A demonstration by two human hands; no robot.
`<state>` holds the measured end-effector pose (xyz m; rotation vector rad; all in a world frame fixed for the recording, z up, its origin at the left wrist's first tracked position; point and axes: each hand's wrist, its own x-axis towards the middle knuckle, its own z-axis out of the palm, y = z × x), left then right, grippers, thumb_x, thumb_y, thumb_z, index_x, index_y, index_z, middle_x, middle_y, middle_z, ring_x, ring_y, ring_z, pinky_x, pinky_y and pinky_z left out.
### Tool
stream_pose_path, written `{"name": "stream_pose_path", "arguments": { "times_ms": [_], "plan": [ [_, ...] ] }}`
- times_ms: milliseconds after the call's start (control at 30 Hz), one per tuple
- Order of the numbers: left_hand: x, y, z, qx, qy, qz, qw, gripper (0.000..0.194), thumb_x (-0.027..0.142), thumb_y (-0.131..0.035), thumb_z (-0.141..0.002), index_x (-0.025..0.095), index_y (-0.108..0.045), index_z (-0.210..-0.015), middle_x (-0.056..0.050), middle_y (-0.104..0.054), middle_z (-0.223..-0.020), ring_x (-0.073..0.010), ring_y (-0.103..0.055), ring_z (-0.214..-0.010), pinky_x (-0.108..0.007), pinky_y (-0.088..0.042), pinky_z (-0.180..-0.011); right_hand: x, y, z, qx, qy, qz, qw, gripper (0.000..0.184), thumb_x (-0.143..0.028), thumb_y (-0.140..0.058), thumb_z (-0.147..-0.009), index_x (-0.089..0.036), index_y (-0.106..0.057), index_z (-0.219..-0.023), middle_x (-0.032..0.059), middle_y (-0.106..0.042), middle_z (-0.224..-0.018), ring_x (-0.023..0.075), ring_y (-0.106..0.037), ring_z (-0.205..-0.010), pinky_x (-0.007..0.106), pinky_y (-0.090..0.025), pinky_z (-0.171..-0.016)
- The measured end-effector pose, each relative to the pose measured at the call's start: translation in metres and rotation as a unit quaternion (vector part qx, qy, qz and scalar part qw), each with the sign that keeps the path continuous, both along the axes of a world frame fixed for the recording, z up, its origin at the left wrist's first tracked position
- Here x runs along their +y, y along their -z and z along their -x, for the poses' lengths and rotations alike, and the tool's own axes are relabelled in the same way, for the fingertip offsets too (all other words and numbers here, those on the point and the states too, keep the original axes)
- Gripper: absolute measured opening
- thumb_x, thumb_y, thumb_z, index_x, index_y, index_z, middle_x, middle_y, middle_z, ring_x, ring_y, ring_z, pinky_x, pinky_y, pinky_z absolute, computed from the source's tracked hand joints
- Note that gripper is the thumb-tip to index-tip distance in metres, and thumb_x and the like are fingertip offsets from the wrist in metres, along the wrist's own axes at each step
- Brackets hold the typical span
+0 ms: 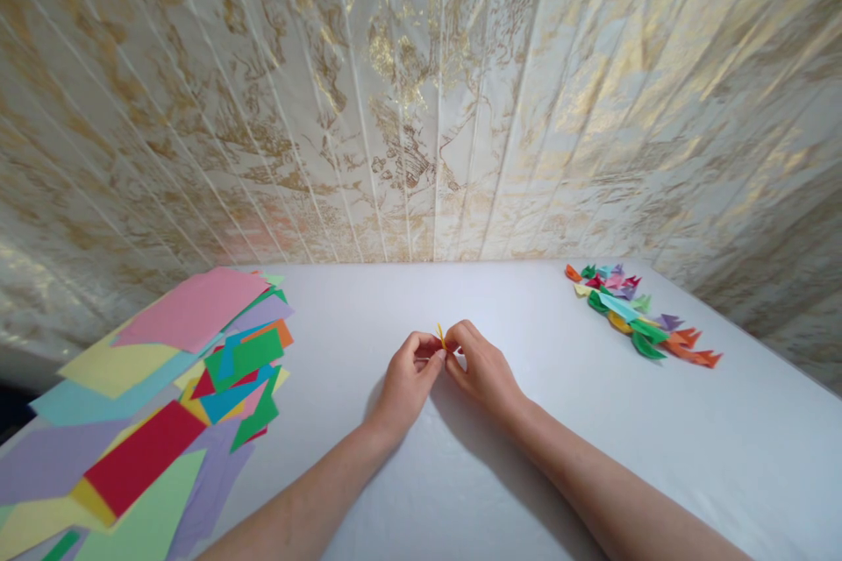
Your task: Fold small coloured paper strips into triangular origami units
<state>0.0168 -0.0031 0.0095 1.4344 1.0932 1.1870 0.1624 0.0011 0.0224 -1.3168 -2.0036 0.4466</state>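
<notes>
Both hands meet near the middle of the white table (368,298), fingertips close together. Between them a small piece of folded yellow paper (440,335) sticks up, its thin edge toward me. My left hand (411,377) pinches it from the left with thumb and forefinger. From the other side, my right hand (483,368) grips it with bent fingers. Most of the paper is hidden by the fingers, so its full shape does not show.
On the left lie overlapping coloured paper sheets, among them a pink sheet (197,307), a red rectangle (146,458) and smaller green pieces (250,358). Several folded paper figures (648,329) lie in a cluster at the right. A gold-patterned curtain (408,105) hangs behind the table.
</notes>
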Motion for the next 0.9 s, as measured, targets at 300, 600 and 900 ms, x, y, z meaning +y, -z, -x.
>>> {"name": "stream_pose_path", "arguments": {
  "times_ms": [300, 600, 900],
  "plan": [
    [0.007, -0.002, 0.005, -0.067, 0.011, 0.064, 0.996, 0.03, 0.047, -0.059, -0.082, 0.017, -0.06, -0.08, -0.003, -0.066, -0.083, -0.0175, -0.062, -0.079, -0.028, -0.049, -0.075, -0.005, -0.001, 0.005, 0.027, -0.061, 0.003, 0.998, 0.025, -0.008, -0.049, -0.078, -0.025, -0.05, -0.096, 0.0053, -0.055, -0.103, 0.0192, -0.057, -0.093, 0.031, -0.046, -0.078],
    [0.017, -0.002, 0.013, -0.082, 0.016, 0.126, 0.988, 0.039, 0.053, -0.062, -0.078, 0.015, -0.06, -0.07, 0.003, -0.053, -0.06, -0.0091, -0.045, -0.055, -0.021, -0.036, -0.057, 0.005, -0.005, -0.008, 0.135, -0.125, 0.007, 0.983, 0.027, -0.008, -0.04, -0.086, -0.022, -0.057, -0.102, 0.0061, -0.058, -0.099, 0.0177, -0.057, -0.092, 0.033, -0.046, -0.085],
    [0.015, -0.011, 0.017, -0.053, 0.073, 0.146, 0.985, 0.04, 0.055, -0.064, -0.076, 0.014, -0.064, -0.072, 0.003, -0.053, -0.058, -0.0079, -0.043, -0.05, -0.022, -0.033, -0.053, 0.006, -0.007, -0.008, 0.147, -0.154, 0.025, 0.977, 0.017, -0.013, -0.049, -0.085, -0.022, -0.061, -0.092, 0.0053, -0.059, -0.095, 0.0176, -0.056, -0.09, 0.032, -0.046, -0.082]
  ]
}}
